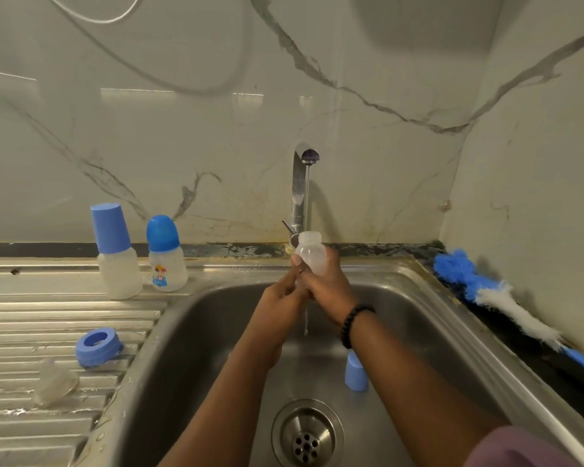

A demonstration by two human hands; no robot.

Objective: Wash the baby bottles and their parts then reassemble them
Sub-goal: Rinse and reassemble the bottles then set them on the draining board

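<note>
Beside sink [429, 284], capped bottle [165, 254] bears an unreadable cartoon label

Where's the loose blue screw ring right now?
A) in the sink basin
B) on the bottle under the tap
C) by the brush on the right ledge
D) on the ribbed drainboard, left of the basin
D: the blue screw ring lies on the ribbed drainboard, left of the basin, beside a clear teat.

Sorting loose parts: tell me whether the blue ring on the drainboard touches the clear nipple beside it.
Apart. The head view shows bare ridged steel between the blue ring and the clear nipple.
</note>
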